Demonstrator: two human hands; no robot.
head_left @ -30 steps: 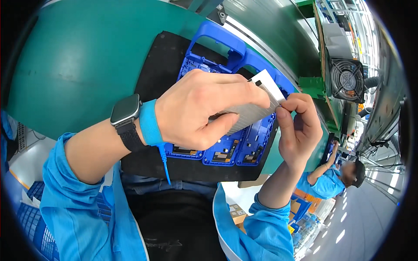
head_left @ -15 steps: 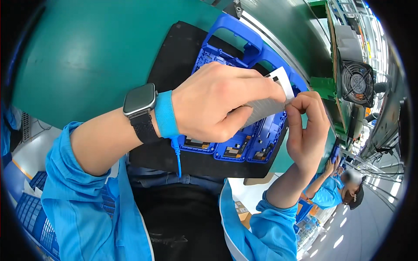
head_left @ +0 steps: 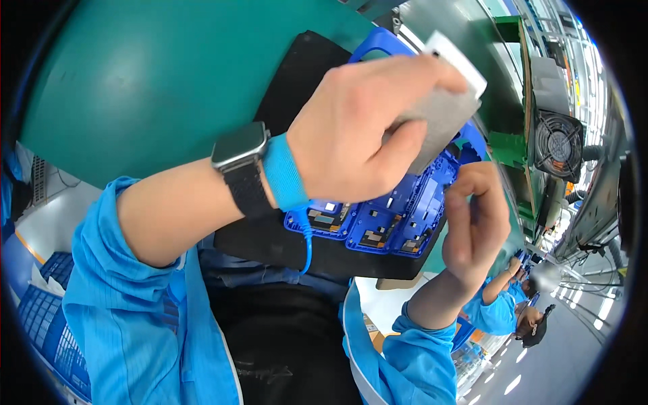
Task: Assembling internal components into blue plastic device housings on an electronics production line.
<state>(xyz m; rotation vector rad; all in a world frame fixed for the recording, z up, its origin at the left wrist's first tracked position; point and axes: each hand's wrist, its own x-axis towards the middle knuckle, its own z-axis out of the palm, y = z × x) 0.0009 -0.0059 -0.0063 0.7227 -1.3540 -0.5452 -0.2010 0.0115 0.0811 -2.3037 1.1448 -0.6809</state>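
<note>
My left hand (head_left: 361, 128), with a watch (head_left: 239, 146) and a blue wrist strap (head_left: 285, 172) at its wrist, pinches a thin grey sheet with a white edge (head_left: 445, 118) between thumb and fingers. The sheet is tilted above several blue plastic housings (head_left: 428, 196), which lie side by side with small parts and dark patches inside. To the right of the housings is my right hand (head_left: 476, 216), apart from the sheet. Its thumb and index finger are pressed together; whatever may be between them is too small to make out. My left hand hides much of the housings.
A black mat (head_left: 287, 88) lies under the housings on a green tabletop (head_left: 148, 88). The strap's blue cord (head_left: 308, 253) hangs across the mat. At the right are a black fan (head_left: 559, 145) and green shelf parts (head_left: 507, 148). A co-worker (head_left: 496, 310) sits beyond.
My left hand has lifted the grey sheet up and away from my right hand, uncovering more of the housings. My right hand has dropped slightly, still pinching.
</note>
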